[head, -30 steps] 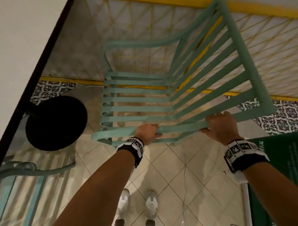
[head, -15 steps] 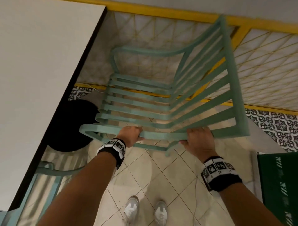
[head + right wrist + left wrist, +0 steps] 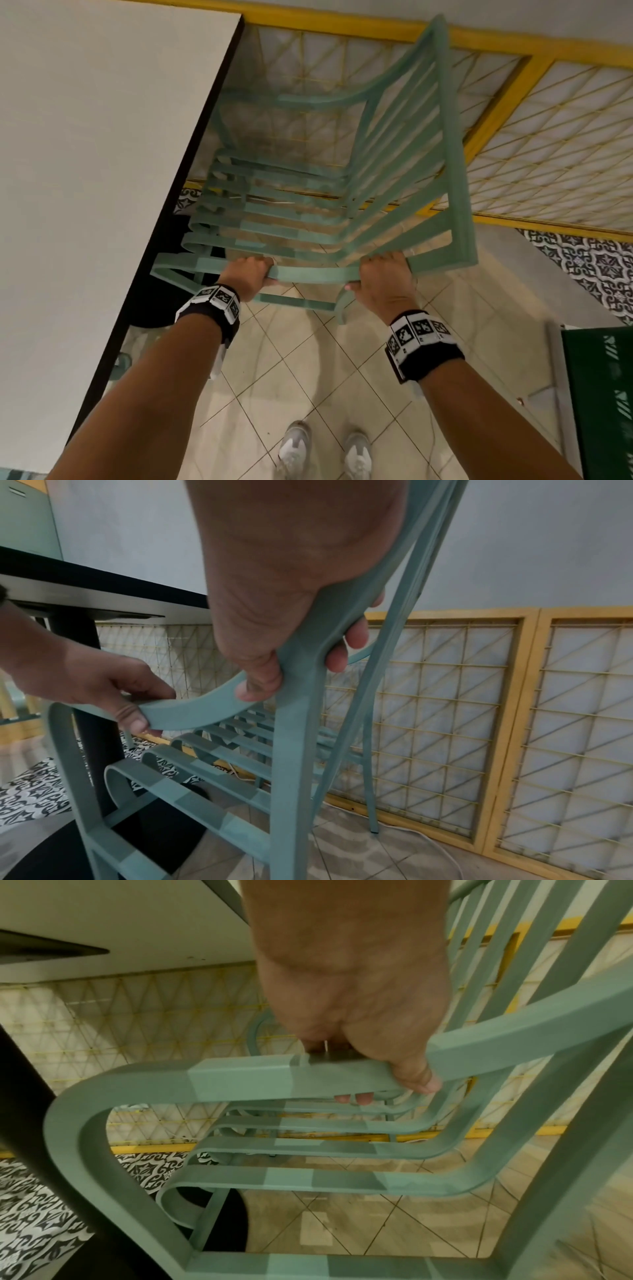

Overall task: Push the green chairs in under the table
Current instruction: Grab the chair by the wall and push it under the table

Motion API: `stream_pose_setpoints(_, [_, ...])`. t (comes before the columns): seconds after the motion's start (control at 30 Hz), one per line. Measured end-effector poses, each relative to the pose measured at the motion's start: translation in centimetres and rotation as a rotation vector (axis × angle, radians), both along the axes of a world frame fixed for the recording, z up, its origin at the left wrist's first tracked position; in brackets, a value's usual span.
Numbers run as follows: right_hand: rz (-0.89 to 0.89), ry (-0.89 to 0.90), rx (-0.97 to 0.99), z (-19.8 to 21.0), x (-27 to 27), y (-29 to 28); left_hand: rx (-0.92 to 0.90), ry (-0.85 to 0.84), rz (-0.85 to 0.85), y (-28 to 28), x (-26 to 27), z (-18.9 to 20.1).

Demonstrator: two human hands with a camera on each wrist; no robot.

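Green chair [image 3: 308, 236] has swung closer to the tabletop [image 3: 102, 171] edge, both your hands, left [image 3: 251, 274] and right [image 3: 385, 279], gripping its frame, so just slide it under.

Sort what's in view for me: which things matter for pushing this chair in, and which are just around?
Part of the job:
- green chair, gripped by both hands at its near rail
- left hand
- right hand
- table, its top to the left of the chair
- black table base

Just around:
- yellow lattice panels
- patterned floor tiles
- white cable
- dark green board
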State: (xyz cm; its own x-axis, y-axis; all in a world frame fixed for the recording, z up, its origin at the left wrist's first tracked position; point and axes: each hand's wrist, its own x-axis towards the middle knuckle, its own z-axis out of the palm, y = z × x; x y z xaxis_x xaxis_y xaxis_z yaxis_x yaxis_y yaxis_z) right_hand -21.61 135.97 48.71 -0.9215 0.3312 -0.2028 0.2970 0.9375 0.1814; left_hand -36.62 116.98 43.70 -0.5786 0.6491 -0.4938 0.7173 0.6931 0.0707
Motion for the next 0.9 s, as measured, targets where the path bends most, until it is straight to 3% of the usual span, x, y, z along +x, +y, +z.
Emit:
stream_pose_setpoints(0.27, [-0.012,0.016,-0.011,0.8,-2.9,0.9,0.01,0.043,0.029,1.0,-1.9,-0.3])
stream_pose_setpoints(0.7, [-0.055,-0.008,-0.044,0.7,-2.4,0.3,-0.002,0.047,0.029,0.8,-1.2,-0.4])
stream_pose_setpoints(0.9, [-0.073,-0.019,-0.029,0.6,-2.4,0.2,-0.007,0.01,0.121,0.8,-1.0,-1.0])
